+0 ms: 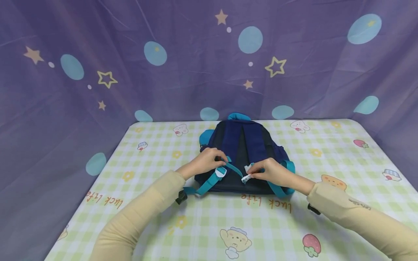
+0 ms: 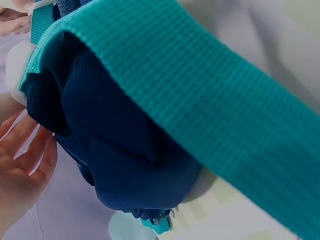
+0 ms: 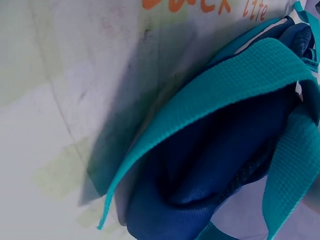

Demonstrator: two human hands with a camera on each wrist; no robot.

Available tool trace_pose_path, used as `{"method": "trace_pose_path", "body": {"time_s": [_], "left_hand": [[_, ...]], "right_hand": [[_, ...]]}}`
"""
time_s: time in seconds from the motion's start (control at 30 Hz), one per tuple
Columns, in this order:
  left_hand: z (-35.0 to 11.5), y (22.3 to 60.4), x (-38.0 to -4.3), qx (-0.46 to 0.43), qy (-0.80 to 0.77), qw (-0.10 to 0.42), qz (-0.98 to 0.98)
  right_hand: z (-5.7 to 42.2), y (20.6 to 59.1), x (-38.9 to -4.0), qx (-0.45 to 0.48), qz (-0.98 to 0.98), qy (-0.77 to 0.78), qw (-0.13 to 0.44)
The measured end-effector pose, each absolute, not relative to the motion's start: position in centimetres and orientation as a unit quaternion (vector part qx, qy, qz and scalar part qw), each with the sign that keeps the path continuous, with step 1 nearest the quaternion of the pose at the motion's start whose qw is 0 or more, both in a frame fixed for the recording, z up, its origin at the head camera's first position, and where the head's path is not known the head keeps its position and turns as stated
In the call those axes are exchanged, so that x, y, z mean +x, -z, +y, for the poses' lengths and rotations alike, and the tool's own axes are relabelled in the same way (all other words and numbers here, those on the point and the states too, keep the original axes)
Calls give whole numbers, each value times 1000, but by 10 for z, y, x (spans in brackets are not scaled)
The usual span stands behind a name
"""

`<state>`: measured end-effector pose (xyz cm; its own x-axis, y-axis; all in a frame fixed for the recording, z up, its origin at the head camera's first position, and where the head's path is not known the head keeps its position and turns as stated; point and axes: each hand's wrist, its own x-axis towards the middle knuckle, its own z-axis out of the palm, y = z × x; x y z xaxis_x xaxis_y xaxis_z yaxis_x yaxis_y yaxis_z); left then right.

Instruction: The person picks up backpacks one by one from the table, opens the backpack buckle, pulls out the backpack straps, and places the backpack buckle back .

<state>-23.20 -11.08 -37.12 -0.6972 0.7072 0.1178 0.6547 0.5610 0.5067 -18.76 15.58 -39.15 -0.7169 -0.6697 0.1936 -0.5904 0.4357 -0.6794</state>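
Note:
A navy backpack point(image 1: 243, 145) with teal webbing straps lies on the table, its padded shoulder straps facing up. Thumb and forefinger of my left hand point(image 1: 207, 159) pinch a thin teal strap point(image 1: 234, 169) over the bag's lower left. Just below that hand is a white slider buckle point(image 1: 220, 172) on a wider teal strap point(image 1: 206, 185). My right hand point(image 1: 269, 172) pinches a small white plastic buckle point(image 1: 246, 178) at the strap's other end. In the left wrist view, wide teal webbing point(image 2: 190, 85) crosses in front of the bag. Loose teal webbing point(image 3: 210, 95) fills the right wrist view.
The checkered tablecloth point(image 1: 196, 232) has printed cartoon figures and lettering. Behind the table hangs a purple curtain point(image 1: 202, 83) with stars and blue ovals. A teal strap loop point(image 1: 289, 170) sticks out on the bag's right, and a teal handle point(image 1: 239, 116) tops it.

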Motion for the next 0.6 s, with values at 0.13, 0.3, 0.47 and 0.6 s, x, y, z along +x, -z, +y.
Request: {"method": "trace_pose_path", "body": {"time_s": [0.13,0.3,0.47,0.6], "left_hand": [[-110,371,-231,392,-260,51,881],[-109,370,-230,391,-257,52,882],[-108,371,-230,390,-259,58,882],[-107,371,-230,388,-260,65,882]], "right_hand": [[156,390,-186,-371,853,363,52],[157,390,-186,-367,858,356,52],[158,393,-188,-370,861,346,48],[158,393,-189,-373,862,339,48]]}}
